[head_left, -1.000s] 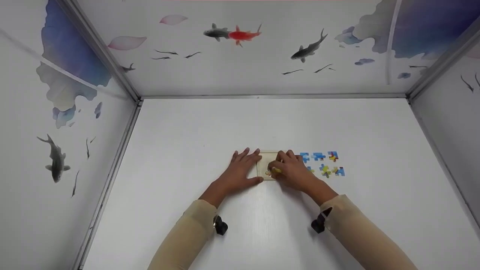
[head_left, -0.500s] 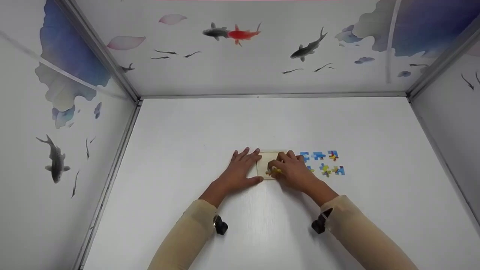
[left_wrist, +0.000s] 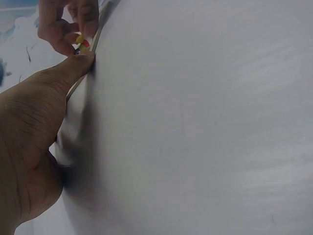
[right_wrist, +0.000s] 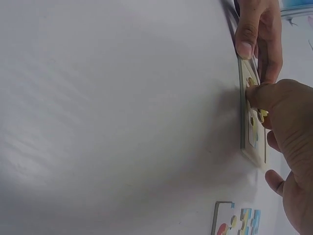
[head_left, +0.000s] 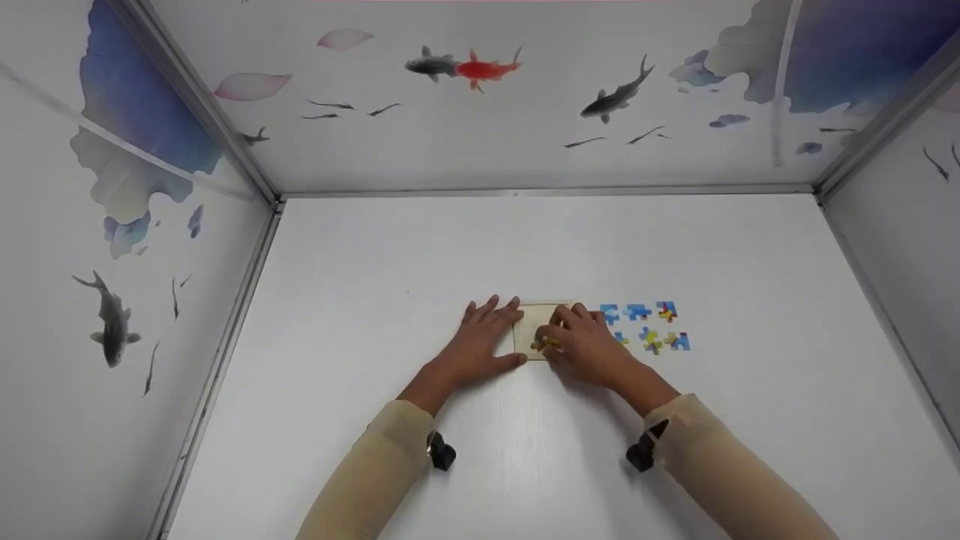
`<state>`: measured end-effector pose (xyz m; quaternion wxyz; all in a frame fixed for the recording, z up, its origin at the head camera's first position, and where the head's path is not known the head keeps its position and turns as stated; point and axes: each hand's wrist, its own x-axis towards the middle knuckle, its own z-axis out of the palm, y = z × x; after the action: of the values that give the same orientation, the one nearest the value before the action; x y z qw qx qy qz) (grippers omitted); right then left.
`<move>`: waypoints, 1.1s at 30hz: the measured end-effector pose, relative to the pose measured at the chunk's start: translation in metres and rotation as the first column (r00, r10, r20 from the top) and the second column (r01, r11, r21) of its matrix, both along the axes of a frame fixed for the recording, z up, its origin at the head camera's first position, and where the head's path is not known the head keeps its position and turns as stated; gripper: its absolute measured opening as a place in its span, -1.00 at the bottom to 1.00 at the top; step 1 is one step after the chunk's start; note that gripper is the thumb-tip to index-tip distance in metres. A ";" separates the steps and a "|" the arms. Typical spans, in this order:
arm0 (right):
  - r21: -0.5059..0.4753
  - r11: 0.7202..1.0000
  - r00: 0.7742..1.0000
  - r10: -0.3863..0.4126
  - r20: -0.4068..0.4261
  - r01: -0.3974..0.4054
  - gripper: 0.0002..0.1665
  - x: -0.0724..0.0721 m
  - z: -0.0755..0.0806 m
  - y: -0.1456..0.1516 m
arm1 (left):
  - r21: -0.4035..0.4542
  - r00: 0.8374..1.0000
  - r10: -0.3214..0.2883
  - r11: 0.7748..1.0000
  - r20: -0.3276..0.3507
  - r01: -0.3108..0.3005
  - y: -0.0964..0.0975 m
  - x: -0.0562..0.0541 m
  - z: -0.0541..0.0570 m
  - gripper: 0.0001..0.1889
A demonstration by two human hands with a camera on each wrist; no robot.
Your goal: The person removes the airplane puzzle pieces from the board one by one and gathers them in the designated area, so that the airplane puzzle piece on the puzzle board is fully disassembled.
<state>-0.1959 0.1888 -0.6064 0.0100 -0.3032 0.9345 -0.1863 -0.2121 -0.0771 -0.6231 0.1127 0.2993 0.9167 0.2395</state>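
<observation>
A shallow wooden puzzle tray (head_left: 532, 321) lies on the white table between the two hands. My left hand (head_left: 480, 341) rests at its left side, fingers spread and straight, thumb at the near corner. Over the tray's near part, my right hand (head_left: 591, 346) pinches a yellow jigsaw piece (head_left: 547, 343), partly hidden by the fingers. In the left wrist view the piece (left_wrist: 82, 43) shows yellow and red beyond the left thumb. The right wrist view shows another jigsaw piece (right_wrist: 253, 131) lying in the tray, close below the right thumb.
Several loose jigsaw pieces (head_left: 651, 341), blue, yellow and red, lie in two rows right of the tray, some partly behind the right hand. White panels (head_left: 480, 150) printed with fish enclose the table at the back and sides.
The left hand stays in place on the tray. The right hand's fingers shift slightly, and the yellow jigsaw piece under them moves a little and turns.
</observation>
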 end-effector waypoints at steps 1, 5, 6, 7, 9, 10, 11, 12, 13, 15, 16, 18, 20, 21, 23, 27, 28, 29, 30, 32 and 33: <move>-0.001 1.000 1.000 0.002 0.004 -0.002 -0.74 0.000 0.000 0.000 | 0.004 1.000 -0.001 1.000 0.000 0.001 0.000 0.000 0.000 -0.12; 0.010 1.000 1.000 0.013 -0.007 -0.013 -0.73 0.000 0.002 0.001 | 0.010 1.000 -0.002 1.000 0.000 0.002 -0.001 0.001 0.001 -0.13; 0.014 1.000 1.000 0.016 -0.013 -0.016 -0.73 0.000 0.002 0.001 | 0.011 1.000 -0.001 1.000 0.001 0.001 -0.001 0.001 0.001 -0.13; 0.020 1.000 1.000 0.021 -0.022 -0.021 -0.73 0.000 0.002 0.001 | 0.008 1.000 -0.001 1.000 0.001 0.001 -0.001 0.001 0.001 -0.13; 0.029 0.999 0.998 0.035 -0.044 -0.034 -0.73 0.001 0.004 0.001 | 0.010 1.000 0.005 1.000 0.003 -0.005 -0.001 0.001 0.000 -0.13; 0.040 0.998 0.998 0.041 -0.057 -0.039 -0.73 0.001 0.004 0.001 | 0.011 1.000 0.007 1.000 0.003 -0.007 -0.001 0.001 0.000 -0.13; 0.049 0.998 0.997 0.045 -0.068 -0.041 -0.73 0.002 0.004 0.000 | 0.012 1.000 0.010 1.000 0.005 -0.010 -0.001 0.001 0.000 -0.13; 0.056 0.997 0.995 0.050 -0.084 -0.045 -0.73 0.002 0.004 0.000 | 0.014 1.000 0.011 1.000 0.005 -0.011 -0.001 0.000 0.000 -0.13; 0.063 0.997 0.993 0.055 -0.104 -0.049 -0.73 0.002 0.004 0.001 | 0.015 1.000 0.013 1.000 0.006 -0.013 0.000 0.000 0.000 -0.13; 0.076 0.996 0.987 0.064 -0.147 -0.053 -0.73 0.003 0.004 0.002 | 0.016 1.000 0.014 1.000 0.007 -0.014 -0.001 0.000 -0.001 -0.14; 0.079 0.995 0.983 0.069 -0.172 -0.056 -0.73 0.003 0.003 0.002 | 0.015 1.000 0.014 1.000 0.007 -0.014 -0.001 0.000 0.000 -0.14; 0.079 0.994 0.969 0.087 -0.232 -0.070 -0.73 0.003 0.001 0.003 | 0.015 1.000 0.014 1.000 0.007 -0.014 -0.001 0.000 0.000 -0.14; 0.079 0.994 0.954 0.100 -0.282 -0.080 -0.70 0.003 0.000 0.005 | 0.014 1.000 0.014 1.000 0.006 -0.014 -0.001 0.000 0.000 -0.14; 0.077 0.993 0.948 0.104 -0.302 -0.085 -0.69 0.003 -0.001 0.005 | 0.012 1.000 0.014 1.000 0.006 -0.014 -0.001 0.001 0.000 -0.14; 0.073 0.993 0.937 0.108 -0.333 -0.089 -0.69 0.002 -0.002 0.006 | 0.013 1.000 0.014 1.000 0.004 -0.015 -0.001 0.001 0.000 -0.13; 0.056 0.995 0.933 0.099 -0.346 -0.084 -0.74 0.002 -0.003 0.010 | 0.010 1.000 0.015 1.000 0.001 -0.015 0.000 0.001 0.000 -0.13; 0.053 0.995 0.934 0.096 -0.344 -0.082 -0.76 0.003 -0.004 0.011 | 0.010 1.000 0.014 1.000 0.000 -0.014 0.000 0.001 0.000 -0.13; 0.049 0.996 0.936 0.093 -0.340 -0.081 -0.78 0.003 -0.004 0.012 | 0.010 1.000 0.014 1.000 0.000 -0.014 0.000 0.001 0.001 -0.13; 0.046 0.996 0.937 0.090 -0.337 -0.079 -0.78 0.004 -0.004 0.014 | 0.010 1.000 0.014 1.000 0.000 -0.014 0.000 0.001 0.000 -0.14; 0.043 0.996 0.938 0.085 -0.336 -0.074 -0.78 0.005 -0.005 0.017 | 0.010 1.000 0.012 1.000 0.003 -0.012 0.000 0.000 0.000 -0.13; 0.041 0.996 0.937 0.083 -0.338 -0.073 -0.78 0.006 -0.005 0.020 | 0.009 1.000 0.010 1.000 0.003 -0.010 -0.001 0.000 0.000 -0.13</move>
<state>-0.1898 0.2084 -0.6109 -0.1398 -0.3675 0.9119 -0.1178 -0.2119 -0.0777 -0.6231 0.1113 0.2947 0.9170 0.2445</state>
